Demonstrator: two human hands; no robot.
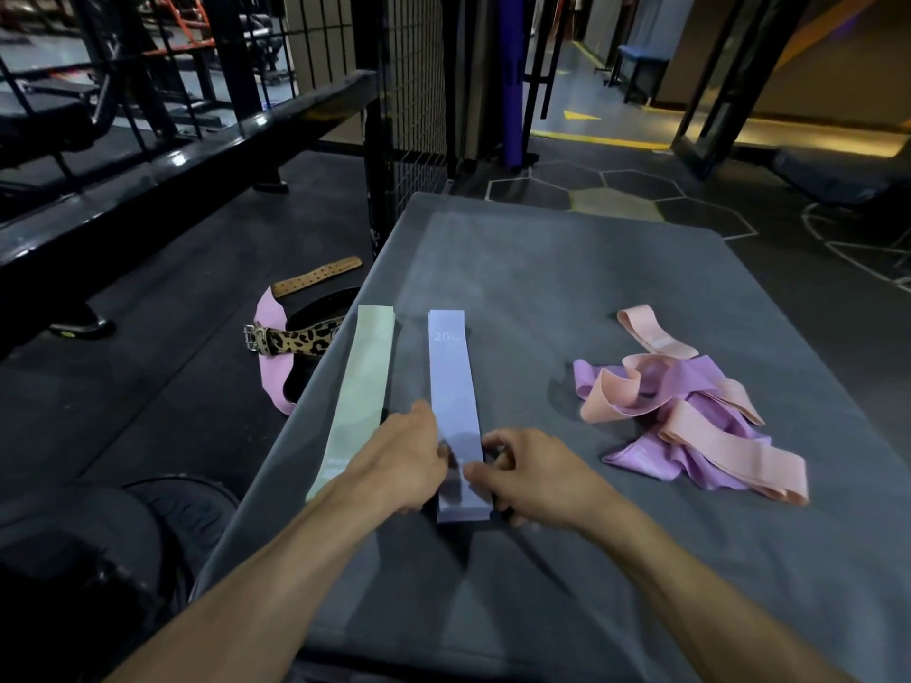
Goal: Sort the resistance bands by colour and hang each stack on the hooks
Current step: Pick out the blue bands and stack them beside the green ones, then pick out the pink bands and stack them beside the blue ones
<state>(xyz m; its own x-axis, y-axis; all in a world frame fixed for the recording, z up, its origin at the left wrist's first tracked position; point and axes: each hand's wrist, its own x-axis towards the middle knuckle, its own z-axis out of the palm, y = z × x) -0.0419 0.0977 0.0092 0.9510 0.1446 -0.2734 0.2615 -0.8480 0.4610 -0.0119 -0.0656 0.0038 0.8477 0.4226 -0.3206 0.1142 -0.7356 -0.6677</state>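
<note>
Currently your left hand point(402, 458) and right hand point(530, 478) pinch the lilac stack point(453, 401) at 6 o'clock; green stack point(360, 391) done; pink-purple pile point(690, 411) at 3 o'clock unsorted, nothing hung.

Matt cloth bands point(453, 386); matt mat point(542, 268)

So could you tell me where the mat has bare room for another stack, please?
Bare mat lies between the lilac stack and the tangled pile, and across the far end. The left edge is crowded: the green stack, both hands.
</note>
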